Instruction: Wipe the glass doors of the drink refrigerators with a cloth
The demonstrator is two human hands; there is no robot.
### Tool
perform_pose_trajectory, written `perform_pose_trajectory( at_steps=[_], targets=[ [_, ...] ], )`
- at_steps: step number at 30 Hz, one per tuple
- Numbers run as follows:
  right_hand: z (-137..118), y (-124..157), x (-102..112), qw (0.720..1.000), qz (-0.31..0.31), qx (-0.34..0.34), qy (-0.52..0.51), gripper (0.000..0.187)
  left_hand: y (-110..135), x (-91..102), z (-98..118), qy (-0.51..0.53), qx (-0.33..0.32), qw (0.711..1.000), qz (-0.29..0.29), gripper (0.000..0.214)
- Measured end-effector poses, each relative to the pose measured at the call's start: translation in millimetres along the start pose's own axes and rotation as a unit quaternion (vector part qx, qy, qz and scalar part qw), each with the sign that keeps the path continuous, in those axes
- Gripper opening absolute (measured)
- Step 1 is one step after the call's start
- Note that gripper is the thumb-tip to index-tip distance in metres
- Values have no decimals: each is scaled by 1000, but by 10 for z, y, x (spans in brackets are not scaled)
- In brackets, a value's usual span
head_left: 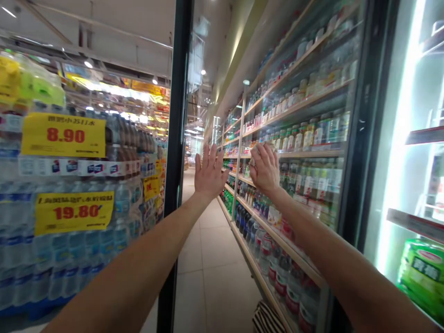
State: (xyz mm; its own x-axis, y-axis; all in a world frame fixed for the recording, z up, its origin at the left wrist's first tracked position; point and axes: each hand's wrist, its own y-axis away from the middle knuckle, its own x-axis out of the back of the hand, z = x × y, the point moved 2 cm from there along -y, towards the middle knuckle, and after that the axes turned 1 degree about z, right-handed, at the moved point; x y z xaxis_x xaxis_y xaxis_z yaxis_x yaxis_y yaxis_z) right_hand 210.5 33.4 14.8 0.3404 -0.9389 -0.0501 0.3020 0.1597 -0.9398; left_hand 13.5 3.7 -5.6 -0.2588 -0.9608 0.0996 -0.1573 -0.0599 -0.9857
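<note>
A glass door (176, 138) with a dark frame stands in front of me, and both my arms reach out to its pane. My left hand (210, 175) lies flat against the glass with its fingers spread, holding nothing. To the right of it, my right hand (267, 171) presses a pale, crumpled cloth (253, 159) on the pane. Most of that cloth is hidden under the fingers and palm. Bottles on long shelves (291, 111) show in the glass behind my hands; whether they are seen through it or mirrored, I cannot tell.
Stacked packs of bottled drinks (79, 249) stand at left, with yellow price signs (64, 134) on them. A lit cooler (388, 138) is at right, with a green pack (423, 273) low inside. Black-and-white striped fabric (267, 319) shows at the bottom. Floor tiles (222, 273) appear in the pane.
</note>
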Motion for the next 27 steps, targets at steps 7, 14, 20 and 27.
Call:
perform_pose_trajectory(
  at_steps=[7, 14, 20, 27],
  targets=[
    [392, 203, 68, 987, 71, -136, 46, 48, 8, -37, -11, -18, 8, 1000, -18, 58],
    [365, 296, 131, 1000, 27, -3, -6, 50, 20, -38, 1, -29, 9, 1000, -9, 57],
    [717, 406, 170, 960, 134, -243, 26, 60, 19, -15, 26, -32, 13, 999, -10, 56],
    [428, 472, 173, 993, 33, -110, 7, 58, 22, -14, 20, -20, 17, 1000, -17, 56]
  ],
)
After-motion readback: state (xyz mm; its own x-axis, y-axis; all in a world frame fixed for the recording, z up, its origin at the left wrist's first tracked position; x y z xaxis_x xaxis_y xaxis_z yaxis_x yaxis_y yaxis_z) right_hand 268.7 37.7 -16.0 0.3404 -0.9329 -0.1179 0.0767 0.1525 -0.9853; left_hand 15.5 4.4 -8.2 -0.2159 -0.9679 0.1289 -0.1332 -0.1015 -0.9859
